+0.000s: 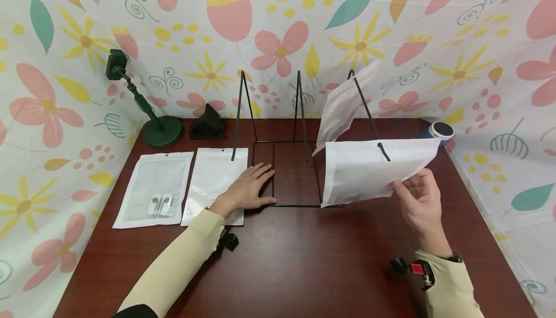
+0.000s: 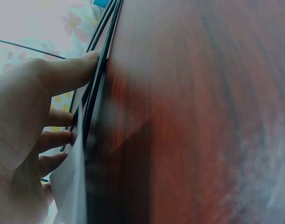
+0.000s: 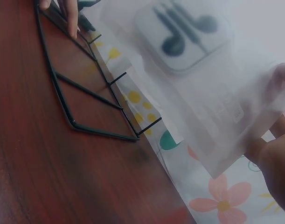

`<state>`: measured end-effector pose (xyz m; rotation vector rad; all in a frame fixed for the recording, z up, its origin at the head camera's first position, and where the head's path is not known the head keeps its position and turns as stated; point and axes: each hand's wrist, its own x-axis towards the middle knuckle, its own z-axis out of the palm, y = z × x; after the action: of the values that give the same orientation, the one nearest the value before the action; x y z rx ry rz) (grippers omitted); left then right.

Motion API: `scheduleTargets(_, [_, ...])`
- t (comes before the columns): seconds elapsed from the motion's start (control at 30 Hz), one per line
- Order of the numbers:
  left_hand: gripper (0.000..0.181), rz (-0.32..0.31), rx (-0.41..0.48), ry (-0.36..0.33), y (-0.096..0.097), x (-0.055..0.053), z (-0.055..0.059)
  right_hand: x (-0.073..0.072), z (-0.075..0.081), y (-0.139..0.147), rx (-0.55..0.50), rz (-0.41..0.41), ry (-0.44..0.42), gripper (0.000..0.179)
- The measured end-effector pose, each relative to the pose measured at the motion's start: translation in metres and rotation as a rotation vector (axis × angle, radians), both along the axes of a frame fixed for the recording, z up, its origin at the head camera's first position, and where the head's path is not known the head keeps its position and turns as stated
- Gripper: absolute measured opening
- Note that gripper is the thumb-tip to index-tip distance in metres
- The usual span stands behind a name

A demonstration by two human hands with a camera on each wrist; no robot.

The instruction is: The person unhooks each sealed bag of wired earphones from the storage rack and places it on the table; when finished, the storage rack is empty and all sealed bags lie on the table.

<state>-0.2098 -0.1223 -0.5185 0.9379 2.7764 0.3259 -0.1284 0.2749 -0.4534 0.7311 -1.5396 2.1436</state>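
Observation:
A black wire display rack (image 1: 286,141) with several upright arms stands on the table. My left hand (image 1: 249,185) rests on the left part of its base, fingers spread; in the left wrist view the thumb (image 2: 72,72) touches a bar. With thumb and fingers my right hand (image 1: 421,207) pinches the edge of a white zip pouch (image 1: 360,175). The tip of the rack's right arm pokes through near that pouch's top. White earphones in a clear case (image 3: 179,37) show through it in the right wrist view. Another pouch (image 1: 343,105) hangs farther back on the same arm.
Two flat pouches lie at the left: one with earphones (image 1: 152,183), and a white one (image 1: 204,173) partly under my left forearm. Behind them stand a green-based stand (image 1: 162,132) and a black holder (image 1: 207,124). A blue-and-white round container (image 1: 439,131) sits back right.

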Motion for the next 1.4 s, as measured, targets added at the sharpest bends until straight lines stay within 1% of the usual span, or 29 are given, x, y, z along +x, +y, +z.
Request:
scheduleTargets(0.17, [0.087,-0.005,0.007,-0.004,0.0,0.002,-0.001,0.005,-0.002,0.002,-0.009,0.005,0.003,0.036])
scheduleTargets(0.3, [0.087,-0.005,0.019,-0.012,0.0,0.002,0.0,0.007,-0.004,0.004,-0.008,0.017,0.013,0.037])
scheduleTargets(0.63, [0.086,-0.02,0.021,0.022,0.001,-0.001,0.001,0.013,-0.002,0.006,-0.021,0.043,0.012,0.041])
scheduleTargets(1.0, [0.087,-0.008,-0.002,0.005,0.0,0.0,0.002,0.014,-0.002,0.006,-0.02,0.051,0.005,0.043])
scheduleTargets(1.4, [0.087,-0.006,-0.011,-0.006,0.0,0.0,0.002,0.019,-0.001,0.006,-0.03,0.044,0.007,0.042])
